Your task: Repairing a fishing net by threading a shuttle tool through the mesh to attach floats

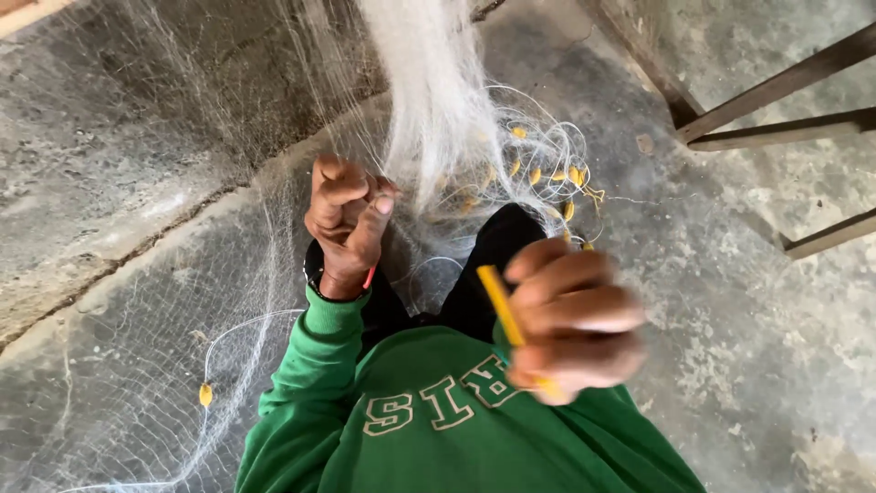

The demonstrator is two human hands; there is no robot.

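The left hand [347, 219] is clenched on a gathered strand of the white fishing net [438, 100], keeping it taut, while the right hand [570, 315], nearer than the net, grips a yellow netting needle [500, 301] ready beside it.

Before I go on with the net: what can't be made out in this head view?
- Right hand: motion-blurred; lower end of the yellow stick hidden by its fingers.
- Left hand: which net strands it pinches, too fine to tell.
- Net's top: cut off by the upper edge.
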